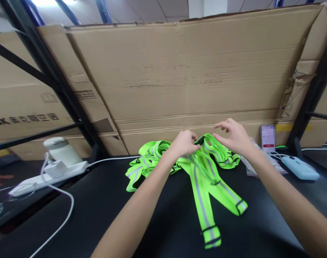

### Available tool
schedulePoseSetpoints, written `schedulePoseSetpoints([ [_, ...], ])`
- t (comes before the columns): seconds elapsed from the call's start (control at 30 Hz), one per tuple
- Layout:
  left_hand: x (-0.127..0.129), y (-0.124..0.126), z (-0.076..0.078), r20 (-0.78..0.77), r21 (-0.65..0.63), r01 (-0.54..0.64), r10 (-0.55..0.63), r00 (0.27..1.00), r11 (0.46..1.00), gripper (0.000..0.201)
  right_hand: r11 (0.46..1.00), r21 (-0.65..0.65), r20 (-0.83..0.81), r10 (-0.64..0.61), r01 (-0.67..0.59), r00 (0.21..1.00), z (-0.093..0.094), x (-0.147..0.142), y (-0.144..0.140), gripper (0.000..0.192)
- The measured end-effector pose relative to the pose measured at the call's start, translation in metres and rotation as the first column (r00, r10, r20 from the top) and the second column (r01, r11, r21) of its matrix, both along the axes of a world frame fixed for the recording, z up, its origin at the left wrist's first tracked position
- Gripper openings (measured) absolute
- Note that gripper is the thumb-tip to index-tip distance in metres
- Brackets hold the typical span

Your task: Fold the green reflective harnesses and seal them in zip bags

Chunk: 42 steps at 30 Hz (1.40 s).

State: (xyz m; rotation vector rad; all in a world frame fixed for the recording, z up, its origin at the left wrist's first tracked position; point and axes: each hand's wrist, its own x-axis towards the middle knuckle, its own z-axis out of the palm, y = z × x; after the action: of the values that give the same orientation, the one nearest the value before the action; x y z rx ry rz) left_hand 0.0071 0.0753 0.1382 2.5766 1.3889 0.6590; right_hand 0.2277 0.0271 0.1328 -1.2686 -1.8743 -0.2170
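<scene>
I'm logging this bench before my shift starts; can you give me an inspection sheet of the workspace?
Surface: black table, dark and matte.
Job's things: neon green reflective straps piled mid-table, two ends trailing toward the camera.
Clutter: clear plastic packet, phone propped upright, pale blue device, white canister.
Hands: left hand pinches the straps; right hand hovers open over them.
Cables: white power strip, white cable.
Surroundings: cardboard sheets, dark shelving frame.
</scene>
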Motion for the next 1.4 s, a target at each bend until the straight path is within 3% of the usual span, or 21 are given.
schedulePoseSetpoints([
  [0.07, 0.000, 0.002, 0.016, 0.019, 0.006, -0.032, 0.031, 0.999, 0.999, 0.013, 0.999, -0.043, -0.134, 0.025, -0.031, 0.991, 0.020, -0.013, -0.005, 0.023],
  [0.1, -0.001, 0.002, 0.022, 0.051, 0.000, -0.065, 0.065, 0.997, 0.998, 0.013, 0.991, -0.115, -0.179, 0.052, -0.073, 0.983, 0.026, -0.018, -0.009, 0.030],
  [0.23, -0.001, -0.003, 0.032, 0.189, -0.028, -0.175, 0.177, 0.966, 0.984, 0.019, 0.905, -0.316, -0.247, 0.213, -0.286, 0.945, 0.030, -0.033, -0.017, 0.053],
  [0.37, 0.002, -0.019, 0.035, 0.262, 0.004, -0.082, 0.078, 0.962, 0.997, 0.028, 0.885, -0.326, -0.275, 0.247, -0.332, 0.929, 0.019, -0.042, -0.017, 0.059],
  [0.43, 0.006, -0.030, 0.038, 0.308, 0.025, -0.049, 0.039, 0.951, 0.998, 0.031, 0.822, -0.377, -0.390, 0.278, -0.428, 0.878, 0.017, -0.045, -0.017, 0.064],
  [0.53, 0.011, -0.045, 0.042, 0.387, 0.068, -0.053, 0.022, 0.922, 0.996, 0.034, 0.708, -0.372, -0.626, 0.286, -0.600, 0.725, 0.019, -0.051, -0.018, 0.066],
  [0.63, 0.014, -0.056, 0.046, 0.520, -0.077, 0.069, -0.019, 0.854, 0.995, 0.034, 0.686, -0.308, -0.711, 0.294, -0.660, 0.638, 0.023, -0.054, -0.022, 0.063],
  [0.73, 0.014, -0.064, 0.052, 0.622, -0.240, 0.242, -0.042, 0.782, 0.940, 0.027, 0.644, -0.280, -0.725, 0.343, -0.712, 0.597, 0.025, -0.056, -0.026, 0.058],
  [0.87, 0.008, -0.069, 0.060, 0.697, -0.281, 0.269, 0.003, 0.717, 0.921, 0.011, 0.607, -0.299, -0.716, 0.367, -0.736, 0.593, 0.028, -0.054, -0.030, 0.048],
  [1.0, -0.004, -0.069, 0.068, 0.754, -0.198, 0.258, -0.021, 0.657, 0.946, 0.025, 0.567, -0.376, -0.696, 0.350, -0.733, 0.627, 0.035, -0.045, -0.036, 0.037],
  [1.13, -0.017, -0.075, 0.074, 0.694, -0.040, 0.156, -0.085, 0.715, 0.987, 0.035, 0.549, -0.432, -0.700, 0.296, -0.716, 0.650, 0.046, -0.028, -0.043, 0.033],
  [1.23, -0.023, -0.081, 0.078, 0.605, -0.008, 0.120, -0.091, 0.791, 0.993, 0.032, 0.469, -0.514, -0.651, 0.331, -0.718, 0.683, 0.053, -0.014, -0.049, 0.031],
  [1.33, -0.025, -0.081, 0.079, 0.496, -0.041, 0.290, -0.232, 0.837, 0.956, 0.032, 0.378, -0.577, -0.604, 0.399, -0.724, 0.690, 0.056, -0.005, -0.052, 0.030],
  [1.4, -0.027, -0.076, 0.077, 0.403, -0.196, 0.449, -0.346, 0.847, 0.872, 0.040, 0.362, -0.571, -0.600, 0.428, -0.737, 0.676, 0.056, -0.003, -0.053, 0.028],
])
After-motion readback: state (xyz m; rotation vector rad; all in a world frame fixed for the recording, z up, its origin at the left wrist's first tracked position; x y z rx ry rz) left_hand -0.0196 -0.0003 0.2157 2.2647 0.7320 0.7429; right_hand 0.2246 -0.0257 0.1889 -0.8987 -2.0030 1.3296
